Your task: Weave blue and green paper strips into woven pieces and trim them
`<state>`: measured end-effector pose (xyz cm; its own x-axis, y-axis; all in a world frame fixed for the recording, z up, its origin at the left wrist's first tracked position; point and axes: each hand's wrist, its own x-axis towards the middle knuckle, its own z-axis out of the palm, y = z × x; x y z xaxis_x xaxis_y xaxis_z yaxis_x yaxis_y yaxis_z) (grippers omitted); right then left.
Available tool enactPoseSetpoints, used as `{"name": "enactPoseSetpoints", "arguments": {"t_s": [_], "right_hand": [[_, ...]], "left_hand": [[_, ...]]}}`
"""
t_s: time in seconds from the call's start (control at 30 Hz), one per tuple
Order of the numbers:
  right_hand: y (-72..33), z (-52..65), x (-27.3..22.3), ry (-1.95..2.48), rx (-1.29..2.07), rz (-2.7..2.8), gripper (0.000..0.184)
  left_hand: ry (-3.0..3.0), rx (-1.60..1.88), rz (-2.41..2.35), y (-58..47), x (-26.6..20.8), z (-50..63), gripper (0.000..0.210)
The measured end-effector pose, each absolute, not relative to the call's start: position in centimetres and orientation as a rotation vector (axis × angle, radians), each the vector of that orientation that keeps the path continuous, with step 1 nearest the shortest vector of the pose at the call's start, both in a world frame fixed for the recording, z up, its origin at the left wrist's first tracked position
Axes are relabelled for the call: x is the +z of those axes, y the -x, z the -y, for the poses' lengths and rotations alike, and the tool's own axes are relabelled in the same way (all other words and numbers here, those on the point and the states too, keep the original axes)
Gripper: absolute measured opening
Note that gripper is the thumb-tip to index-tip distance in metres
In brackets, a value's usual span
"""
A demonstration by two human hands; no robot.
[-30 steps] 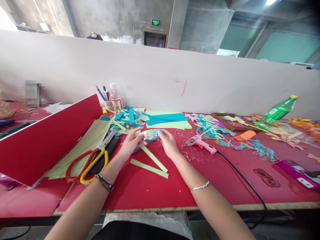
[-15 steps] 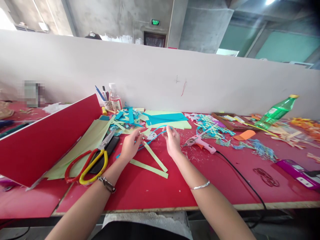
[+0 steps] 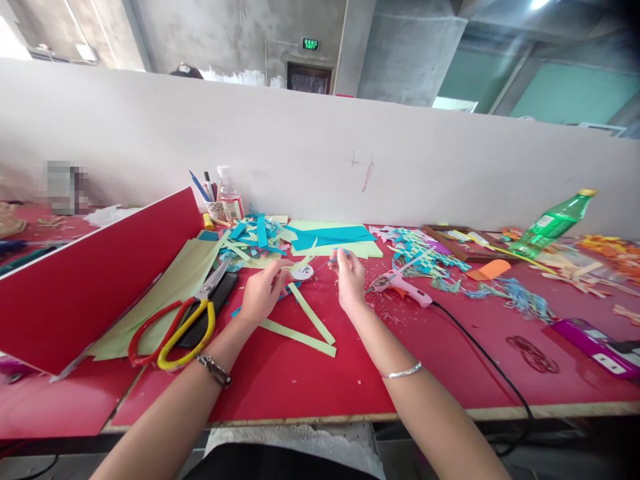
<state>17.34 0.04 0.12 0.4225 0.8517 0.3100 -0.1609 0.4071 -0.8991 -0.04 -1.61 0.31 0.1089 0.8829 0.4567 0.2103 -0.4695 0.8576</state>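
My left hand [image 3: 264,290] is closed in a pinch on a pale green paper strip [image 3: 304,261], whose end sticks up to the right. Facing it, my right hand [image 3: 352,280] pinches a blue paper strip [image 3: 332,260], seen nearly edge-on, with only thin parts showing. Between the hands a round white disc [image 3: 303,273] lies on the table. Below them two pale green strips [image 3: 313,313] spread apart on the red surface. Part of another blue strip [image 3: 237,311] shows beside my left wrist. Large scissors [image 3: 186,327] with red and yellow handles lie left of that hand.
A pink glue gun [image 3: 403,288] with a black cord lies to the right. Blue and green paper scraps [image 3: 255,233] and sheets [image 3: 333,237] are behind my hands. A green bottle [image 3: 555,223] leans at the right. A red upright board [image 3: 115,267] stands left; a white partition [image 3: 300,147] behind.
The blue strip that arched between my hands now extends from my right hand alone, which has moved slightly right. A pale green strip now sticks up from my left hand.
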Motion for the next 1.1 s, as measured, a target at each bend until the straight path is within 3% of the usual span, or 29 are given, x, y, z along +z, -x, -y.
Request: {"name": "enactPoseSetpoints", "arguments": {"t_s": [0.5,1.1], "right_hand": [[-17.24,0.09,0.22,0.888,0.813,0.952,0.028],[-18.08,0.10,0.90,0.922,0.776,0.860,0.034]], "left_hand": [[-2.043,1.309,-1.138,-0.13,0.59,1.66,0.008],[-2.405,1.212,-1.245,0.20,0.19,1.08,0.017]]}}
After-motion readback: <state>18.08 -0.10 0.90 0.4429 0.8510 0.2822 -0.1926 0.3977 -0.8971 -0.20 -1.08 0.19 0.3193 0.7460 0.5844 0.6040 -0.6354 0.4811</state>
